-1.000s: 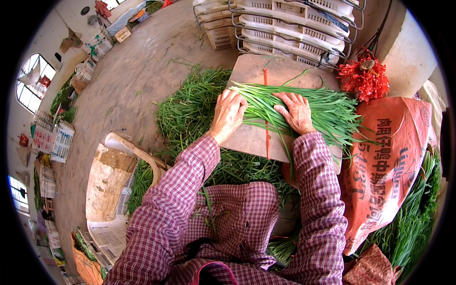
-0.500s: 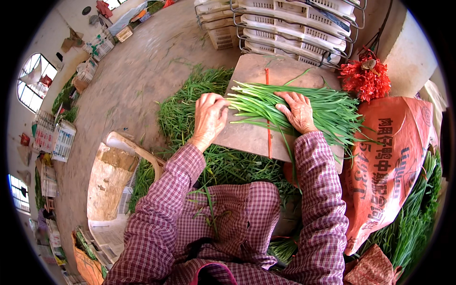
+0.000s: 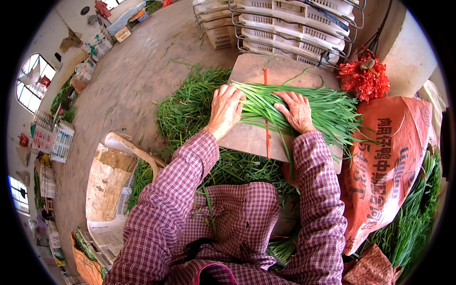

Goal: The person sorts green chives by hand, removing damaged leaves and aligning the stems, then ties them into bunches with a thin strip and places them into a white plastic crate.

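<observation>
A loose bundle of garlic chives lies across a worn board, pale stem ends to the left and green leaves to the right. My left hand is at the pale ends, its fingers bent and close together against them; part of the fingertips is hidden. Flat on the middle of the bundle rests my right hand, fingers spread and thumb apart. A red tie runs under the bundle, across the board. Some leaves hang over the board's right and near edges.
Loose green leaves are heaped left of and below the board. White crates stack behind it. Red ties hang at the right, above an orange-red sack with more greens beside it. A broken white crate lies left.
My left hand has moved right and slightly up, from just off the stem ends to against them. My right hand has stayed on the bundle.
</observation>
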Demonstrator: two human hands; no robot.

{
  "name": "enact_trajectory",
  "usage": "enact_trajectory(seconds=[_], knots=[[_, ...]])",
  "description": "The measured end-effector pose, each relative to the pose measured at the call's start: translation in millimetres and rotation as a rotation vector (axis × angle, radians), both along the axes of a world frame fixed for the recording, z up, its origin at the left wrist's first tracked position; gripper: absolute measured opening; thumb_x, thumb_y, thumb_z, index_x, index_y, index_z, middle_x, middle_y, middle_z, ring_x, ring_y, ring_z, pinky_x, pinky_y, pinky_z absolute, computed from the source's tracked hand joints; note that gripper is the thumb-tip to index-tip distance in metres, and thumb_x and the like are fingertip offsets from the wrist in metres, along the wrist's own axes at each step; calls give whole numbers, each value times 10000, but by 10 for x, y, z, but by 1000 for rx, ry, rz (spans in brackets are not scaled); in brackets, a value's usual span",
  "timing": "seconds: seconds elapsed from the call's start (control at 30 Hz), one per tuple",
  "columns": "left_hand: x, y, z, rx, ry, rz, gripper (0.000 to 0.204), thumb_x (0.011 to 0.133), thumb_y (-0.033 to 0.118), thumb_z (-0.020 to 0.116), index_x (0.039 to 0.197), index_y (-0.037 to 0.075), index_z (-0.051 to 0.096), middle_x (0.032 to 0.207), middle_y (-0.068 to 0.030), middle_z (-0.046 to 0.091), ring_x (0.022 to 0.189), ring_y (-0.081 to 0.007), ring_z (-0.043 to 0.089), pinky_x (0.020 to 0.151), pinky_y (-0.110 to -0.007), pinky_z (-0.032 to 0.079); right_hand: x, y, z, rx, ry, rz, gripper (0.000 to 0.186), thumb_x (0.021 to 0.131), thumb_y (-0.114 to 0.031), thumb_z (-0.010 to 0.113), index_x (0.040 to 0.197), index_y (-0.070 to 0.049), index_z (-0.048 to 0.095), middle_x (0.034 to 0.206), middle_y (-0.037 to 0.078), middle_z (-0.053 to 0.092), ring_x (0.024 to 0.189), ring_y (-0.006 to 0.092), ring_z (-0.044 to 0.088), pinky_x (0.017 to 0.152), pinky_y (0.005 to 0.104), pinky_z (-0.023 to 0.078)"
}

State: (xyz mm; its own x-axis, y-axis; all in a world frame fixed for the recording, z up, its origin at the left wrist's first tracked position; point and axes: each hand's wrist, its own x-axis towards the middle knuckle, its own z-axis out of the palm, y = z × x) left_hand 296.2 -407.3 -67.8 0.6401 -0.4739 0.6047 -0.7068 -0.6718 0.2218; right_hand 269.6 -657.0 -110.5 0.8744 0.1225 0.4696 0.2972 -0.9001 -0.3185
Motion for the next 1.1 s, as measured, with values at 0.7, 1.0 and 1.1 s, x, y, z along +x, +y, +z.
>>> enact_trajectory(seconds=[0.7,1.0,1.1], knots=[[114,-75,-198,-626,400,383,484,687,239,860,990,31,545,771,-84,673,671,-183,627,648,-337,499,7,-12,-7,23,4,-10,446,920,-524,515,1286,-280,590,1191,54,606,1141,272,525,1015,425,342],[-108,-45,-253,-247,97,142,170,712,201,802,820,136,689,920,-19,594,956,-223,523,873,-374,371,8,-8,-10,31,-6,-5,444,910,-522,531,1275,-279,596,1183,55,610,1132,274,528,1011,427,344],[-117,-73,-210,-131,62,166,190,713,189,798,859,143,687,915,-18,590,949,-221,531,853,-378,386,1,8,-1,32,-1,-5,446,909,-526,530,1273,-279,597,1182,54,610,1128,274,529,1010,427,344]])
